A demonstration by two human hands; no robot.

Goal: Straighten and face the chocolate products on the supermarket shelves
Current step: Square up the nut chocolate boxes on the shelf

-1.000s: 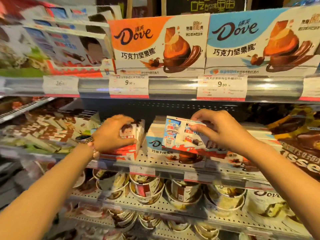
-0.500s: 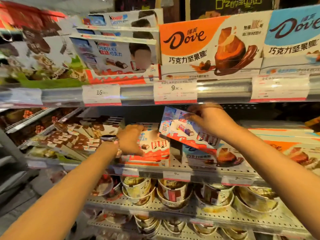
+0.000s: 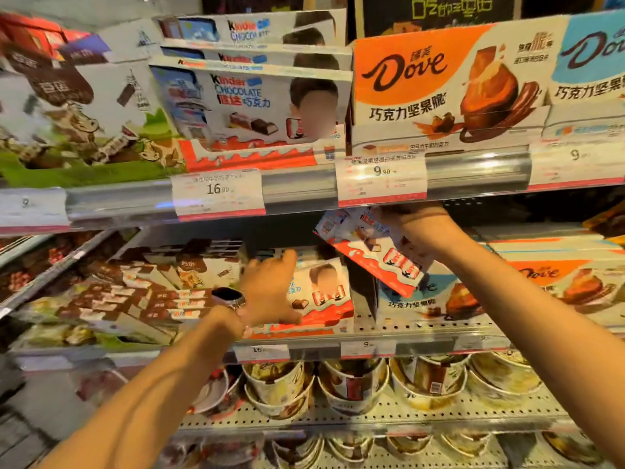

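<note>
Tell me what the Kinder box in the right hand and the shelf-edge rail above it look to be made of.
Kinder box: seemingly thin printed cardboard, slightly glossy; it shows flat faces and crisp edges, gripped by the right hand. Shelf-edge rail: probably clear glossy plastic over metal, since it carries bright streaked reflections; uncertain.

White price tags reading 16 and 9.90 hang on the shiny metal rail at the front of the upper shelf. Smaller tags sit on the edge of the shelf below. At the top, a dark sign with yellow-green lettering stands behind the goods, and the bottom shelf is perforated metal.
</note>
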